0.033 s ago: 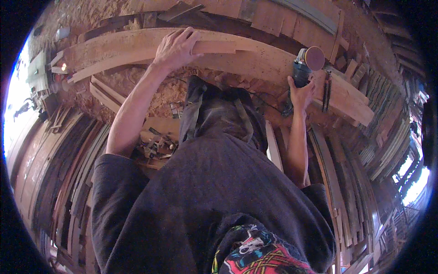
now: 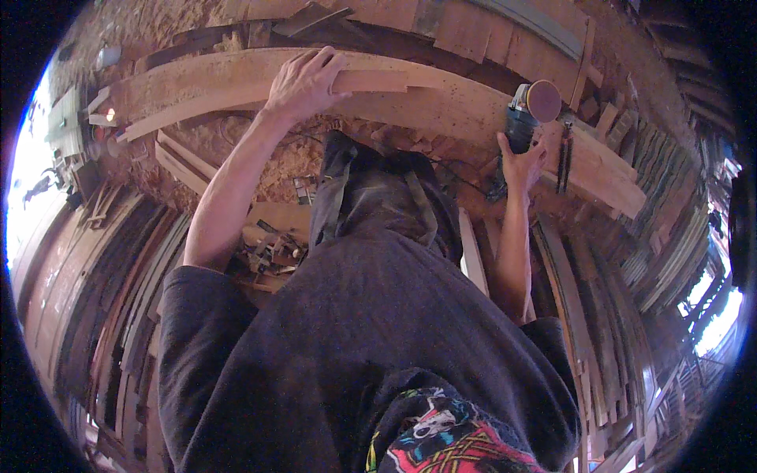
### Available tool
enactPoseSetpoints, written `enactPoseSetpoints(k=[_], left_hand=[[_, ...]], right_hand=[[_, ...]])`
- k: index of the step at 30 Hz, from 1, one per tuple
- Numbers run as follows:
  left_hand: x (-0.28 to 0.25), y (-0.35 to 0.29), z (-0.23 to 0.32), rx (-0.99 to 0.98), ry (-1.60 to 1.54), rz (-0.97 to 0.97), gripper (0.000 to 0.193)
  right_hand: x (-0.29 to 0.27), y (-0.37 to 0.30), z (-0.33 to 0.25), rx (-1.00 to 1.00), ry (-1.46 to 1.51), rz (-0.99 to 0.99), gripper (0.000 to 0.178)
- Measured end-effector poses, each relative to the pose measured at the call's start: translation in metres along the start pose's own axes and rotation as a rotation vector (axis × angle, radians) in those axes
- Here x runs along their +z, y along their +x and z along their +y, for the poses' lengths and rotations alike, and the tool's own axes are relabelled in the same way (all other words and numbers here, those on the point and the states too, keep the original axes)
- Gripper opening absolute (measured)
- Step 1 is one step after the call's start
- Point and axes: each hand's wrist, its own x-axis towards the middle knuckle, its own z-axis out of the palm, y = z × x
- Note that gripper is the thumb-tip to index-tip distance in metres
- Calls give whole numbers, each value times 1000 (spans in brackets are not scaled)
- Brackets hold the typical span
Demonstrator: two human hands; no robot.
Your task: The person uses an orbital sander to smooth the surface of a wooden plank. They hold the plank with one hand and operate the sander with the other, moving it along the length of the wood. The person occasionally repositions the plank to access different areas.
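My left hand (image 2: 306,85) curls over the end of a short, smooth wooden strip (image 2: 374,81), its fingers bent over the wood. Beneath the strip lies a long, thick wooden beam (image 2: 453,110) that runs across in front of me. Off to the right, my right hand (image 2: 522,163) wraps round the dark body of an angle grinder (image 2: 519,128). The grinder is held upright over the beam, its round tan sanding disc (image 2: 544,101) turned toward me and apart from the strip. Whether the disc spins cannot be seen.
Several boards (image 2: 473,31) lie beyond the beam. Small offcuts and tools (image 2: 272,248) sit by my left side. Long planks are stacked at the left (image 2: 102,292) and right (image 2: 599,315). A dark slim object (image 2: 564,158) rests on the beam beside the grinder.
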Motion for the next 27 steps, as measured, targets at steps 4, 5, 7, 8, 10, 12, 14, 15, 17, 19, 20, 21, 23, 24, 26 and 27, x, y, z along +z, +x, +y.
enactPoseSetpoints(k=[4, 5, 7, 8, 10, 12, 14, 15, 17, 19, 20, 21, 23, 24, 26, 27], left_hand=[[5, -3, 2, -9, 12, 88, 66], [7, -3, 4, -11, 9, 133, 64], [9, 2, 1, -25, -11, 163, 63], [9, 6, 1, -32, -29, 139, 64], [11, 1, 2, -64, -35, 185, 64], [13, -14, 2, -90, -4, 328, 63], [8, -33, 3, -145, 59, 537, 73], [6, -43, 0, -183, 101, 647, 79], [29, -56, -25, -635, 63, 985, 93], [18, -44, -23, -1012, -657, 1376, 111], [19, -48, -45, -1173, -778, 1351, 108], [31, -51, -79, -1333, -912, 1317, 106], [37, -59, -105, -1530, -1153, 1270, 87], [29, -61, -107, -1569, -1245, 1276, 72], [30, -84, -104, -1535, -1457, 1310, 47], [35, -103, -99, -1456, -1573, 1333, 38]], right_hand=[[-21, -21, -19, -146, 213, 286, 85], [-21, -25, -35, -77, 417, 167, 81], [-22, -33, -84, 63, 819, -65, 73], [7, -31, -87, 146, 954, -197, 64], [26, -22, -118, 458, 1289, -575, 63], [12, -10, -157, 768, 1537, -917, 69], [16, 0, -178, 902, 1654, -1120, 71], [13, 4, -187, 878, 1657, -1144, 68], [5, 12, -205, 820, 1665, -1210, 64], [21, 21, -205, 773, 1627, -1255, 56], [31, 24, -202, 752, 1610, -1269, 53], [40, 25, -198, 663, 1775, -1355, 44], [45, 22, -191, 632, 1716, -1266, 43], [42, 21, -185, 620, 1682, -1213, 42], [25, 5, -182, 586, 1630, -1190, 46], [14, -7, -182, 574, 1608, -1176, 47]])
